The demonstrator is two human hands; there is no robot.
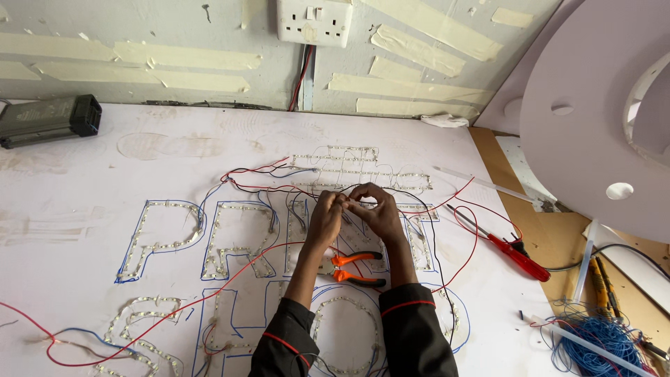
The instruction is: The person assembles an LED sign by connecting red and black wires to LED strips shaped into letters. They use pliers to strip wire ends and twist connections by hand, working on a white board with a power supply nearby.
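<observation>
My left hand [326, 215] and my right hand [375, 209] meet fingertip to fingertip above the middle of a white board [105, 167]. Between the fingertips they pinch thin wires [347, 203]; both hands are closed on them. Under the hands lie strips of small LED modules [349, 164] laid inside blue-outlined letter shapes [164, 237]. Red and black wires [255, 171] loop across the board. Orange-handled pliers [352, 269] lie just below my wrists.
A red-handled screwdriver [513, 253] lies to the right. A coil of blue wire [600, 338] sits at the lower right, a large white round panel [593, 119] leans at the right. A black box [45, 120] sits far left; a wall socket [314, 21] is above.
</observation>
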